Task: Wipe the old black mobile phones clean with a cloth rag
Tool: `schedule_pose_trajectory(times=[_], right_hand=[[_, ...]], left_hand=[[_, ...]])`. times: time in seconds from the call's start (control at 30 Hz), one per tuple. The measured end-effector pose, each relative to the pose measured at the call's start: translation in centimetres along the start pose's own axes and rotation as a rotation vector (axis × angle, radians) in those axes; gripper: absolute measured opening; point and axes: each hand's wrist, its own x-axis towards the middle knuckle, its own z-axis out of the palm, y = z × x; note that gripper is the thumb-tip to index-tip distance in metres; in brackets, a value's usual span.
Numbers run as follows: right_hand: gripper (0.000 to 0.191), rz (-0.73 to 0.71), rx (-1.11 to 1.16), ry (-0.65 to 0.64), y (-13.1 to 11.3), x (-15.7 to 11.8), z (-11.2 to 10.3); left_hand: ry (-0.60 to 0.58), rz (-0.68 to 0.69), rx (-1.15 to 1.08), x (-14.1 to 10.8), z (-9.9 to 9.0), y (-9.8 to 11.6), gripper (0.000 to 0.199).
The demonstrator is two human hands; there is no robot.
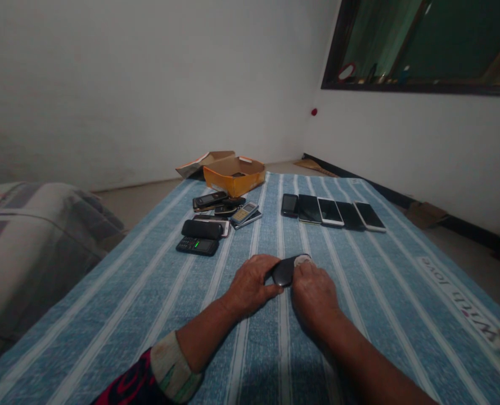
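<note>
The left hand point(256, 279) grips the near-left end of a dark rounded phone point(283, 273), thumb on the near edge and fingers on the far one, so it is only partly open. Against the phone's other end, the right hand point(316, 292) is curled nearly closed around a white cloth point(302, 259), pressing it to the casing. Both hands rest low over the blue striped worktop point(270, 349). Beyond the left hand, to its left, lies a loose cluster of phones, nearest among them a black keypad phone point(197, 246) with a green-lit mark; farther off sits an open orange box point(235, 184). Beyond the right hand, slightly rightward, five phones stand side by side in a row, a white-framed phone point(330, 212) in the middle.
</note>
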Motion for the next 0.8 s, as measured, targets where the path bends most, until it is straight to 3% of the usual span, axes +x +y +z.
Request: schedule_pose_trajectory(times=[0.33,0.57,0.8], right_hand=[[0.03,-0.048,-0.004,-0.019,-0.9,-0.9,-0.3],[0.028,0.003,-0.011,-0.061,-0.1,-0.2,-0.6],[0.029,-0.076,-0.007,-0.032,-1.5,-1.2,-0.7]], left_hand=[[0.004,0.028,0.001,0.1,0.0,-0.1,0.037],[-0.008,-0.001,0.011,0.0,-0.1,0.1,0.036],[0.003,0.021,0.005,0.1,0.1,-0.1,0.035]])
